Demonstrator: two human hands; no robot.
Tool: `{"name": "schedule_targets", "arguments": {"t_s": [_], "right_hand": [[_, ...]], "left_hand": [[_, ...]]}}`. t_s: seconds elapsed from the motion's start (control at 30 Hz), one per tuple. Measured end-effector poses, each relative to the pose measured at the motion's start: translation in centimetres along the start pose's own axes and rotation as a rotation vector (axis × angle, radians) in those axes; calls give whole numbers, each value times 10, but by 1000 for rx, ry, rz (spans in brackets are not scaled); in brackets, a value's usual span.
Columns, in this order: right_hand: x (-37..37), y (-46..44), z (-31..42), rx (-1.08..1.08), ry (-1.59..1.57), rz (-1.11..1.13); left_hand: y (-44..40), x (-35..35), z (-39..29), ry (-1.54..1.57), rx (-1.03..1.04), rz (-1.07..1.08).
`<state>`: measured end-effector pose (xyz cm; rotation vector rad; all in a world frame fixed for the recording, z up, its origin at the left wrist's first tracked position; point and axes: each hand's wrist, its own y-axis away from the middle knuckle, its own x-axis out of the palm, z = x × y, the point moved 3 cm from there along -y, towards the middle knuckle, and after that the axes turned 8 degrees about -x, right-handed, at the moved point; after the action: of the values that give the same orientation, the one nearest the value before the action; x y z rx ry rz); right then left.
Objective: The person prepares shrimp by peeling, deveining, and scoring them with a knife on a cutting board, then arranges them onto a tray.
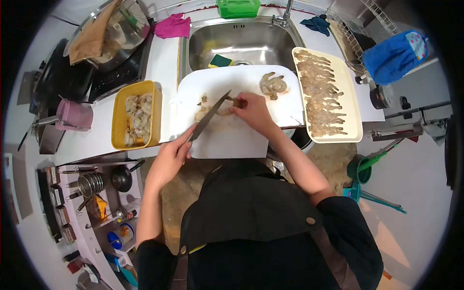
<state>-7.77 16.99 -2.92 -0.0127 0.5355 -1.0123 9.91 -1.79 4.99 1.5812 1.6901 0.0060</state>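
Note:
My left hand (170,158) is closed around the handle of a kitchen knife (209,116), its blade slanting up and away over the white cutting board (229,140). Close to the blade's tip, the fingers of my right hand (254,112) pinch a shrimp (239,103), partly hidden by them. Pale shrimp pieces (203,112) and dark scraps lie under and beside the blade. A small pile of shrimp (273,85) rests at the board's upper right. To the right, a cream tray (355,123) carries rows of breaded shrimp (321,96). A yellow container (157,116) at left holds raw shrimp (140,118).
Behind the board is a steel sink (232,41) with a sponge (221,61) and a faucet (280,20). A pink cloth (172,26) and a green basket (238,8) sit around it. A large pot (128,36), a pink cup (75,115) and low shelves (113,193) are on the left.

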Motion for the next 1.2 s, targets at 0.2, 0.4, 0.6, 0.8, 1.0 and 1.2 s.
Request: {"name": "schedule_targets", "arguments": {"t_s": [0.2, 0.4, 0.6, 0.8, 1.0, 1.2], "right_hand": [[2, 0, 5, -5, 4, -2], [6, 2, 2, -50, 6, -33], [2, 1, 1, -23, 21, 7], [-3, 3, 2, 24, -47, 52], [2, 3, -5, 11, -92, 32], [1, 1, -5, -23, -23, 36]], "left_hand": [[-36, 21, -17, -129, 138, -17], [-29, 24, -7, -123, 106, -39], [-2, 22, 7, -18, -13, 24], [-13, 24, -8, 18, 60, -27], [-33, 32, -10, -24, 90, 12], [-26, 29, -5, -97, 101, -19]]}}
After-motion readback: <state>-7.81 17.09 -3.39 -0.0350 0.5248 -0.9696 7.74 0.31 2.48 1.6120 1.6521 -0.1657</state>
